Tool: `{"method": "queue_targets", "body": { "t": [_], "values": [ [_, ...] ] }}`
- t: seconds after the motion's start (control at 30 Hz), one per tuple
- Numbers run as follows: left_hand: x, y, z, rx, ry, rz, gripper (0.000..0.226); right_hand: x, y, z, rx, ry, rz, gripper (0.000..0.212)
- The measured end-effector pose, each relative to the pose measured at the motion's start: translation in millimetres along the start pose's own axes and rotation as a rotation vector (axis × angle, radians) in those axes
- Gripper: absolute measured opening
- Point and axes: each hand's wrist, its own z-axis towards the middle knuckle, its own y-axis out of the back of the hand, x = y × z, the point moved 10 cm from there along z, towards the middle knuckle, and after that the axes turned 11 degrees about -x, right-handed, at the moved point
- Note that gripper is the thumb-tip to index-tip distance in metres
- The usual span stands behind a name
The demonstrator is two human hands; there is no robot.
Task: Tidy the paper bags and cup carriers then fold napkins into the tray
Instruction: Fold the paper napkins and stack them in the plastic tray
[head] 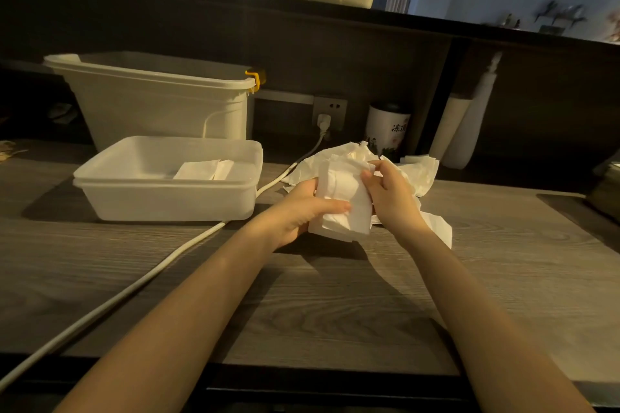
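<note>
Both hands' grip: left hand [298, 208], right hand [389, 194] pinch napkin [345, 201] | wood-grain counter [335, 295] | dim room

worktop [302, 295]: matt grey wood grain | tray [167, 198]: translucent smooth plastic | napkin [342, 201]: soft crinkled white paper | cable [134, 282]: smooth white plastic

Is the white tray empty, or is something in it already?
Not empty. The tray already holds folded napkins lying on its floor, toward the right side; the rest looks bare.

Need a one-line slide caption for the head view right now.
Both hands, left hand and right hand, fold a white paper napkin beside the translucent white plastic tray holding folded napkins.
</note>
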Motion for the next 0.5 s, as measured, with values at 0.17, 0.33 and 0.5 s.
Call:
{"method": "queue_targets", "body": {
  "t": [0.17, 0.33, 0.5],
  "values": [
    [0, 4, 4, -0.025, -0.009, -0.021, 0.046, -1, -6, -6, 0.054, -0.077, 0.196, 0.017],
    [1, 4, 7, -0.027, -0.014, -0.03, 0.053, 8, -1, -5, -0.014, 0.013, 0.134, 0.021],
    [0, -3, 4, 0.039, -0.01, -0.022, 0.054, 5, 5, -1, -0.067, 0.038, 0.016, 0.035]
  ]
}}
